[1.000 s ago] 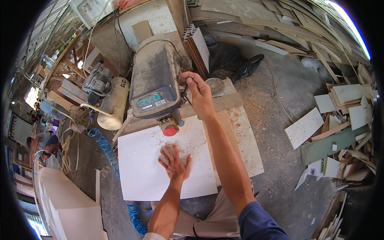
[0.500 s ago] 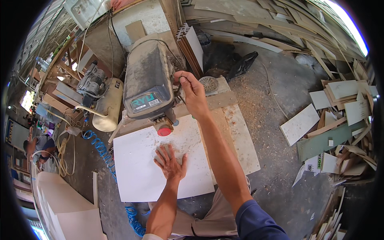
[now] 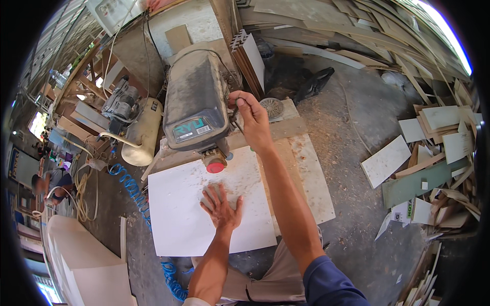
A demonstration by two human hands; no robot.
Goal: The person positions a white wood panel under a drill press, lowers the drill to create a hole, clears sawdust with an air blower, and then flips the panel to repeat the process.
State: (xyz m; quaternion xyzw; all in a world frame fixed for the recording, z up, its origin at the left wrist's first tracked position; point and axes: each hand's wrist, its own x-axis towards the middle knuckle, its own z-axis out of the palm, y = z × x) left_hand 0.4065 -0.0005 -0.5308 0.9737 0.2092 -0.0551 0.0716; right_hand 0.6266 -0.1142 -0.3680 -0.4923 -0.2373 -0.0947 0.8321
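My left hand (image 3: 223, 208) lies flat with fingers spread on a white board (image 3: 173, 219). Just beyond its fingertips are wood shavings and a red round part (image 3: 215, 167) low on the front of a dusty drill press (image 3: 196, 92). My right hand (image 3: 252, 117) is closed around a dark feed lever (image 3: 237, 104) on the right side of the machine's head. Most of the lever is hidden by the fingers. The drill bit and its contact with the board cannot be made out.
A tan air compressor tank (image 3: 140, 135) and a blue coiled hose (image 3: 127, 183) are at the left. Under the white board lies a wooden worktable (image 3: 311, 178) with shavings. Offcuts (image 3: 385, 160) pile up at the right. Another person (image 3: 56, 181) crouches at the far left.
The whole view has shifted slightly to the right. My left hand stays flat on the board and my right hand stays on the lever, with no clear movement of either.
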